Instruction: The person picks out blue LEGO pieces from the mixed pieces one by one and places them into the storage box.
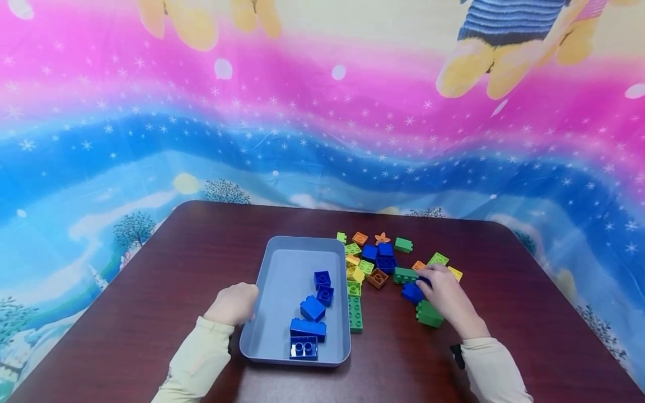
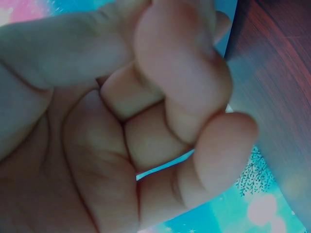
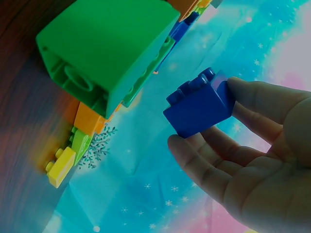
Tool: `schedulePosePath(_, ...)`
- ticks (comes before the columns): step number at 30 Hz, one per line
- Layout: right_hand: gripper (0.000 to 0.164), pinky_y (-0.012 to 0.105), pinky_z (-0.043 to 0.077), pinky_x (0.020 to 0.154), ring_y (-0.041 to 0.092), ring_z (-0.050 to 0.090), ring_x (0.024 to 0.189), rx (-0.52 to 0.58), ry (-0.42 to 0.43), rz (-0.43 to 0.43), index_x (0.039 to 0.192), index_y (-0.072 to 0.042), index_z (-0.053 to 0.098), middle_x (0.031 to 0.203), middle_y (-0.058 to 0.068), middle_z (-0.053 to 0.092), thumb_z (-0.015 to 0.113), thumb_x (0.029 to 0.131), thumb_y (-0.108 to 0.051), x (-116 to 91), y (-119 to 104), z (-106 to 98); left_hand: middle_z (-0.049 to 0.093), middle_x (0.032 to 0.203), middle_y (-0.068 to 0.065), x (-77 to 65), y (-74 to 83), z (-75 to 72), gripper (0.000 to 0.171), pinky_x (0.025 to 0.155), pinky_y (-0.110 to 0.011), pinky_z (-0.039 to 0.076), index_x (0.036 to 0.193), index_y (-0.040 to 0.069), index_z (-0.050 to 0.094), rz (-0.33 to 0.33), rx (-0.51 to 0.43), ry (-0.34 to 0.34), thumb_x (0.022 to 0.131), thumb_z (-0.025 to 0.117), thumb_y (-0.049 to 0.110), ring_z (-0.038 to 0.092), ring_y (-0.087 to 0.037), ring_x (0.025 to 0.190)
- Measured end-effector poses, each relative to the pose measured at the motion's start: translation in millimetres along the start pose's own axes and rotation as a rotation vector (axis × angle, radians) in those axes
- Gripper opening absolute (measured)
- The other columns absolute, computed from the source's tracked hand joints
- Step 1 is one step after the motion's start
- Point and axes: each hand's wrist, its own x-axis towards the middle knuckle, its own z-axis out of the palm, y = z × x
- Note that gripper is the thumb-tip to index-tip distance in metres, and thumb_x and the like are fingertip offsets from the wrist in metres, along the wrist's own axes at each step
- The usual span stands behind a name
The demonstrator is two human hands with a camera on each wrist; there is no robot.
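Observation:
At the left rim of a grey tray [image 1: 274,291], my left hand [image 1: 232,304] grips the edge with curled fingers. In the left wrist view the thumb lies against the bent fingers [image 2: 226,150], and a sliver of the tray shows behind them. My right hand [image 1: 450,299] pinches a blue toy block [image 3: 199,114] between thumb and fingertips, among the loose blocks right of the tray. A big green block [image 3: 109,46] is near it in the right wrist view. Inside the tray, several blue blocks [image 1: 313,308] lie along the right side.
Loose blocks in green, yellow, orange, brown and blue spread over the dark wooden table [image 1: 166,263] right of the tray. A long green block [image 1: 355,314] lies against the tray's right wall. An orange star-shaped piece [image 1: 382,239] is at the back. A printed cloth [image 1: 322,140] hangs behind.

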Motion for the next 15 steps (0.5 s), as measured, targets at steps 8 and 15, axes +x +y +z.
schedulePosePath(8, 0.027, 0.053, 0.057, 0.075, 0.040, 0.058, 0.092, 0.012, 0.034, -0.026, 0.104, 0.012, 0.067, 0.101, 0.030, 0.064, 0.066, 0.080, -0.002, 1, -7, 2, 0.065, 0.064, -0.013, 0.0, -1.5, 0.4, 0.015, 0.051, -0.037, 0.052, 0.068, 0.002, 0.059, 0.002, 0.001, 0.004, 0.069, 0.073, -0.002, 0.056, -0.020, 0.054)
schedulePosePath(15, 0.027, 0.053, 0.057, 0.075, 0.040, 0.057, 0.093, 0.012, 0.042, -0.028, 0.103, 0.010, 0.068, 0.100, 0.029, 0.064, 0.067, 0.080, -0.002, 3, -11, 3, 0.064, 0.064, -0.012, -0.2, -2.0, -1.2, 0.016, 0.052, -0.039, 0.053, 0.067, 0.002, 0.058, 0.008, 0.001, 0.011, 0.068, 0.074, -0.001, 0.057, -0.021, 0.056)
